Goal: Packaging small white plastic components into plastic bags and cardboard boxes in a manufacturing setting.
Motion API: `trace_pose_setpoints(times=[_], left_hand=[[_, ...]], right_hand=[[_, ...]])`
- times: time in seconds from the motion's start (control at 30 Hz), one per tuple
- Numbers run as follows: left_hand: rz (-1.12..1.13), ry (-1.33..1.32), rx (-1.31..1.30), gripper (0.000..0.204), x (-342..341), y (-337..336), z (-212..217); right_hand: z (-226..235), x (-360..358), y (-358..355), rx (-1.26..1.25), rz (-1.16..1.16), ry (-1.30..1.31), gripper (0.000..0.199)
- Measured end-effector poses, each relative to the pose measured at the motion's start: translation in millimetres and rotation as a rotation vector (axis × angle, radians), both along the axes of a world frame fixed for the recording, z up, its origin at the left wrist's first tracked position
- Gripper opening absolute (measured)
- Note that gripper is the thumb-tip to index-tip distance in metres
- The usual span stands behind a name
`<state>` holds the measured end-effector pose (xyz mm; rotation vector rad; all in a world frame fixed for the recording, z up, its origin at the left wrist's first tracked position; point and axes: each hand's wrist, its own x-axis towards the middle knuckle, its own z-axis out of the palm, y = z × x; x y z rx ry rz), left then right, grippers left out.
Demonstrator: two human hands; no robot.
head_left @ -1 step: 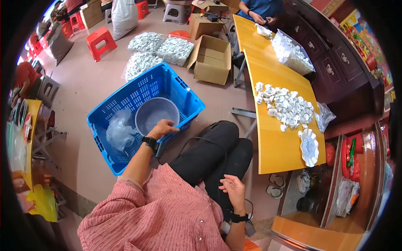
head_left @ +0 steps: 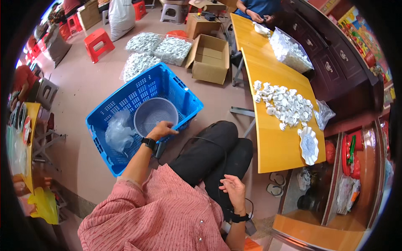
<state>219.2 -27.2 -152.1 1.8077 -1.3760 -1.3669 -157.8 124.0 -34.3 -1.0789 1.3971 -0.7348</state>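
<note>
Two hands in my feed: the left hand (head_left: 161, 130) has its fingers curled over the near rim of a round grey perforated plastic basket (head_left: 155, 115), which sits inside the blue slatted plastic crate (head_left: 125, 100) on the floor beside a crumpled clear plastic bag (head_left: 118, 131). The right hand (head_left: 233, 189) rests loosely half-curled on the black-trousered thigh (head_left: 217, 154), holding nothing. I see the yellow wooden table (head_left: 276, 146) with small white pieces (head_left: 284, 104) well apart, to the right.

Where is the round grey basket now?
In the head view, left of centre: the grey basket sits inside the blue crate, beside a clear bag.
</note>
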Motion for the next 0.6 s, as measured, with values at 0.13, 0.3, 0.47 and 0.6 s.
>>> trace_pose_setpoints(times=[0.13,0.3,0.47,0.6], left_hand=[[-0.187,0.034,-0.068,0.065,0,3,-22],[-0.149,0.017,-0.039,0.072,-6,-1,-34],[-0.235,-0.097,-0.100,0.082,0,-17,-57],[-0.388,-0.225,0.017,0.085,-28,-36,-28]], right_hand=[[-4,-5,8,-0.004,-0.060,-0.030,0.025],[-4,-9,4,0.005,-0.097,-0.035,0.024],[3,-9,-8,0.079,-0.048,-0.028,0.026],[4,-15,-4,0.113,-0.090,-0.021,0.025]])
